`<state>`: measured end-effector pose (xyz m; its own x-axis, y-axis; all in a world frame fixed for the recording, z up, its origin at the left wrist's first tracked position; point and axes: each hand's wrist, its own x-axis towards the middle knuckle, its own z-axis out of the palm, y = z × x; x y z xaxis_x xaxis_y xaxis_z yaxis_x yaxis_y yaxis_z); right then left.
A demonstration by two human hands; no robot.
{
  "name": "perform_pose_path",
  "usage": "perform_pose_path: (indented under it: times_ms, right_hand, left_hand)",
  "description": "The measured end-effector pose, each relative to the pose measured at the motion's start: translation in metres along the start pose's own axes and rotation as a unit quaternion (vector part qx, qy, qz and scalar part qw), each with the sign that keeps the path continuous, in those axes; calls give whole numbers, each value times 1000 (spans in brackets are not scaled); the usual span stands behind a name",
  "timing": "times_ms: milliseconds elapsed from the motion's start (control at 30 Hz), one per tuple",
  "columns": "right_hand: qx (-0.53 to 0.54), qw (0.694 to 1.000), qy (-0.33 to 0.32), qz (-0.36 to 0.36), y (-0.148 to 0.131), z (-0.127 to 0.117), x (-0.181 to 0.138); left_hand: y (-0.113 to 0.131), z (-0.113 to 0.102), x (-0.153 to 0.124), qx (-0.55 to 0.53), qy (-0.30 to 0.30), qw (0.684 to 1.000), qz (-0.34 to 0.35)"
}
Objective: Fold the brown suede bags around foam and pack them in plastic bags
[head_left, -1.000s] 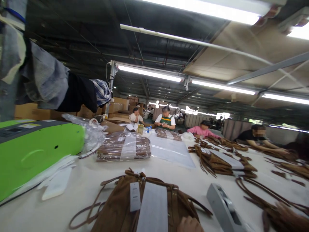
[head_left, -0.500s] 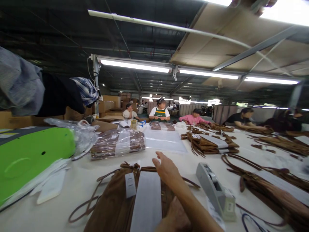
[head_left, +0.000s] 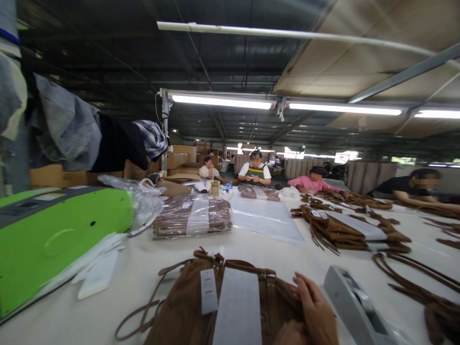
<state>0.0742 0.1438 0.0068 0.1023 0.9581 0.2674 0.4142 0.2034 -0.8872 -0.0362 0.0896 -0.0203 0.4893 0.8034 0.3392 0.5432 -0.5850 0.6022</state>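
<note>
A folded brown garment (head_left: 183,297) with thin straps and a small buckle lies in front of me, its lower end cut off by the frame. A white paper strip (head_left: 239,306) runs down its middle, beside a pale hang tag (head_left: 208,291). Along the garment's right edge is my right hand (head_left: 316,306), fingers stretched upward and fingertips touching the cloth. Lower down, my left hand (head_left: 291,331) rests at the same side of the garment, blurred and partly out of frame, so its fingers do not show clearly. A grey tape dispenser (head_left: 354,304) stands just right of my right hand.
Behind the garment lie a plastic-wrapped brown bundle (head_left: 192,215) and clear plastic sheets (head_left: 266,218). A green machine (head_left: 68,235) occupies the left, near white paper strips (head_left: 100,275). More folded brown garments (head_left: 345,225) lie right. Several people sit across the table.
My right hand has come back from beyond the garment's top to its right edge. My left hand has shifted right. The view has turned left.
</note>
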Motion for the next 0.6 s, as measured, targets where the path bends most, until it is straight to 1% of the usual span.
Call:
perform_pose_path:
  times_ms: [67,100,133,200,233,267,333,433,467,533,600]
  right_hand:
    - [-30,999,32,22,15,-9,1]
    - [-43,998,46,14,20,-10,3]
    - [-51,997,59,-13,24,-7,4]
    - [-58,989,89,-101,28,4,5]
    - [-62,981,97,-156,29,11,4]
    - [-70,970,99,-213,28,19,3]
    - [-89,943,91,-306,24,33,-4]
    - [-119,906,70,-399,16,48,-15]
    - [-131,895,69,-421,15,51,-17]
    - [-155,878,64,-447,16,57,-19]
    - [-184,879,55,-437,23,62,-17]
  left_hand:
    - [1,-9,0,-32,25,998,-50]
    - [2,-17,0,-67,54,993,-83]
    - [5,-26,0,-113,94,983,-114]
    - [10,-48,0,-201,185,948,-160]
    - [12,-61,1,-226,226,932,-169]
    - [13,-75,1,-228,257,923,-173]
    - [11,-104,-1,-190,304,916,-180]
    - [-6,-148,-17,-53,376,904,-195]
    - [-17,-160,-28,0,400,895,-198]
    - [-43,-177,-58,56,434,874,-209]
    - [-71,-183,-93,124,467,843,-235]
